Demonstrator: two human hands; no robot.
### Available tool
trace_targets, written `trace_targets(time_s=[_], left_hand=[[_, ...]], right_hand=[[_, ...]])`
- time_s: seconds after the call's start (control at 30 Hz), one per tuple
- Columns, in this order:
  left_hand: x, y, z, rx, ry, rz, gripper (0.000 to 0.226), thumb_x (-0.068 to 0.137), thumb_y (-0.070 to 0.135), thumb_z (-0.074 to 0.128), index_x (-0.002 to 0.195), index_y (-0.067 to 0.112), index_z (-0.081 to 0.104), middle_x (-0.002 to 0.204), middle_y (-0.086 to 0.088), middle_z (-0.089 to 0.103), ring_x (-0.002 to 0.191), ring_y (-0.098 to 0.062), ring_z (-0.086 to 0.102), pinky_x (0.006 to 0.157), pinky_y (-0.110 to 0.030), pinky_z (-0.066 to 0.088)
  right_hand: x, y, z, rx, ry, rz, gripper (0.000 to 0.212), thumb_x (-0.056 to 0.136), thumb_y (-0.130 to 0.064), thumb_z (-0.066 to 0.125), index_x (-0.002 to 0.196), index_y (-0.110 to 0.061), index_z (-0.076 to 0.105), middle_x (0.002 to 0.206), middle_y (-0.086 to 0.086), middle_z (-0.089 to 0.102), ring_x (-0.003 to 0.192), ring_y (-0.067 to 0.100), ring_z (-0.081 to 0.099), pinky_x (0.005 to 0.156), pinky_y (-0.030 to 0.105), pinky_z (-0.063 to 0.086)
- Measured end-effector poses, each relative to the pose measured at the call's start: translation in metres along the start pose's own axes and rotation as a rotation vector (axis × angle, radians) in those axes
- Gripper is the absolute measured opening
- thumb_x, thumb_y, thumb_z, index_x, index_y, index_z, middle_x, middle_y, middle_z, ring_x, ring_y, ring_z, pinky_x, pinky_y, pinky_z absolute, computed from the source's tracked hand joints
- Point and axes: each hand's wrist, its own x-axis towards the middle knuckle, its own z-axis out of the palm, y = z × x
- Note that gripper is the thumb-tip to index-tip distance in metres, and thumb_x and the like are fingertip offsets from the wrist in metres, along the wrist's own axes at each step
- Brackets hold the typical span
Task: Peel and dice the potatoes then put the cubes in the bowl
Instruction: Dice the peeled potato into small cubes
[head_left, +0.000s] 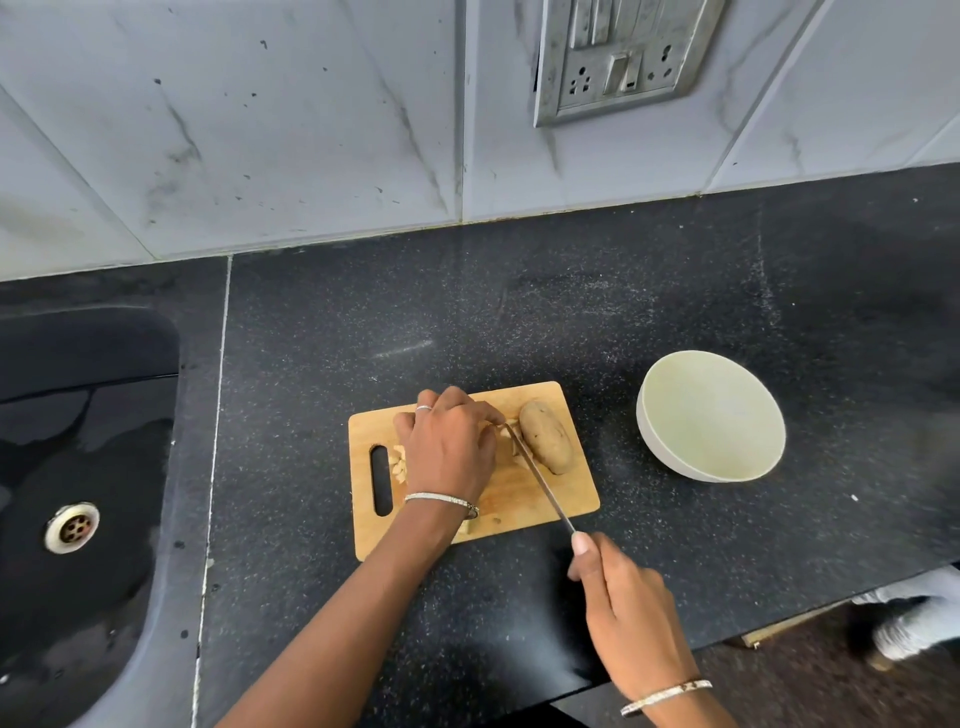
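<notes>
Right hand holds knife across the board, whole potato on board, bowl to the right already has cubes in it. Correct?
Not quite. The head view shows the bowl empty; cut pieces lie on the board. The rest holds: right hand holds the knife, whole potato on board.

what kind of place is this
Most likely a home kitchen: a dark speckled stone counter with a sink set into it at the left, a tiled wall with a switch-and-socket plate, and a wooden chopping board with a potato on it.
</notes>
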Motion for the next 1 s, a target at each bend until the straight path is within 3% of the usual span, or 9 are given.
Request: trace_targets(time_s=[0.1, 0.17, 0.27, 0.37, 0.43, 0.57, 1.0], left_hand=[[0.004, 0.004, 0.006, 0.041, -0.055, 0.04, 0.016, 0.088, 0.035, 0.062, 0.099, 0.042, 0.071, 0.1, 0.012, 0.058, 0.099, -0.016, 0.043, 0.075, -0.034, 0.023], [0.005, 0.005, 0.008, 0.056, -0.061, 0.046, 0.015, 0.086, 0.038, 0.065, 0.099, 0.041, 0.071, 0.1, 0.011, 0.058, 0.1, -0.016, 0.043, 0.078, -0.035, 0.027], [0.005, 0.005, 0.01, 0.069, -0.049, 0.039, 0.013, 0.084, 0.04, 0.066, 0.096, 0.038, 0.071, 0.099, 0.012, 0.058, 0.099, -0.016, 0.043, 0.079, -0.035, 0.026], [0.002, 0.001, 0.012, 0.075, -0.023, 0.031, 0.012, 0.085, 0.041, 0.064, 0.09, 0.033, 0.072, 0.095, 0.012, 0.058, 0.096, -0.016, 0.044, 0.074, -0.032, 0.019], [-0.003, -0.002, 0.012, 0.076, -0.008, 0.019, 0.012, 0.085, 0.041, 0.063, 0.087, 0.032, 0.072, 0.096, 0.012, 0.059, 0.097, -0.016, 0.044, 0.074, -0.032, 0.019], [-0.011, -0.007, 0.009, 0.054, -0.019, -0.006, 0.013, 0.087, 0.041, 0.063, 0.095, 0.035, 0.071, 0.103, 0.014, 0.059, 0.102, -0.014, 0.042, 0.078, -0.033, 0.021], [-0.01, -0.008, 0.001, 0.066, -0.039, -0.066, 0.014, 0.086, 0.044, 0.064, 0.097, 0.039, 0.071, 0.104, 0.016, 0.06, 0.103, -0.015, 0.041, 0.076, -0.034, 0.02]], right_hand=[[0.0, 0.004, -0.002, 0.037, 0.024, 0.041, 0.052, 0.093, -0.058, 0.017, 0.083, -0.028, 0.058, 0.066, -0.036, 0.057, 0.057, 0.004, 0.054, 0.06, 0.03, 0.043], [-0.003, 0.006, -0.002, 0.059, 0.028, 0.064, 0.051, 0.093, -0.059, 0.019, 0.08, -0.029, 0.058, 0.066, -0.032, 0.059, 0.055, 0.002, 0.054, 0.057, 0.022, 0.041], [-0.004, 0.011, -0.001, 0.068, 0.038, 0.083, 0.051, 0.093, -0.06, 0.019, 0.077, -0.03, 0.057, 0.061, -0.015, 0.06, 0.059, 0.005, 0.058, 0.058, 0.026, 0.044], [-0.003, 0.012, -0.001, 0.073, 0.034, 0.091, 0.05, 0.093, -0.06, 0.02, 0.076, -0.032, 0.057, 0.064, -0.021, 0.061, 0.058, 0.006, 0.058, 0.056, 0.024, 0.042], [-0.001, 0.012, -0.001, 0.082, 0.03, 0.09, 0.049, 0.094, -0.059, 0.02, 0.077, -0.032, 0.057, 0.059, -0.013, 0.06, 0.057, 0.006, 0.058, 0.058, 0.027, 0.045], [0.001, 0.009, 0.001, 0.086, 0.0, 0.098, 0.051, 0.091, -0.063, 0.018, 0.078, -0.033, 0.057, 0.062, -0.016, 0.061, 0.061, 0.003, 0.059, 0.058, 0.024, 0.04], [0.01, -0.005, 0.006, 0.031, -0.083, 0.054, 0.056, 0.093, -0.061, 0.014, 0.087, -0.029, 0.06, 0.081, -0.015, 0.067, 0.078, 0.011, 0.064, 0.074, 0.038, 0.048]])
